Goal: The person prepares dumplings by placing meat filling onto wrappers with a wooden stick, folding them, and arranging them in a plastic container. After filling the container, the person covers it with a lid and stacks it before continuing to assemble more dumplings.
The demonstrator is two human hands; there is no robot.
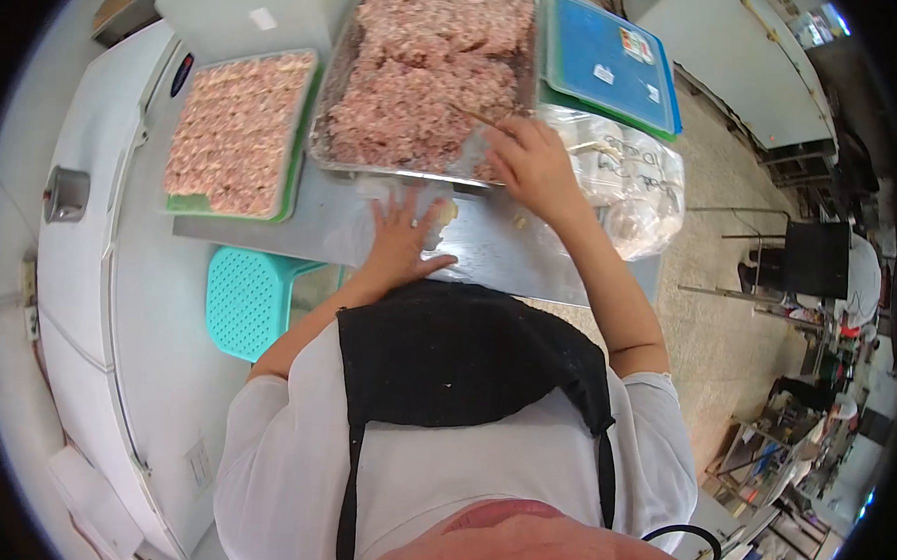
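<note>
A large metal tray (322, 139) full of ground meat (421, 99) stands on the steel table in front of me. My right hand (536, 167) is closed around a thin brown stick-like tool (476, 116) at the tray's near right corner; the tool's working end is hard to make out. Just below the tray's near edge, my left hand (402, 240) lies with its fingers spread on thin clear plastic (349, 224). A small pale yellowish bit (447, 213) shows beside its fingers.
Left of the tray sits a green-edged tray (290, 188) of portioned meat. To the right are blue-lidded containers (608, 62) and a clear bag of wrapped pale packs (623, 183). A turquoise stool (249, 301) stands below the steel table (490, 257). A white refrigerator (147, 317) lines the left.
</note>
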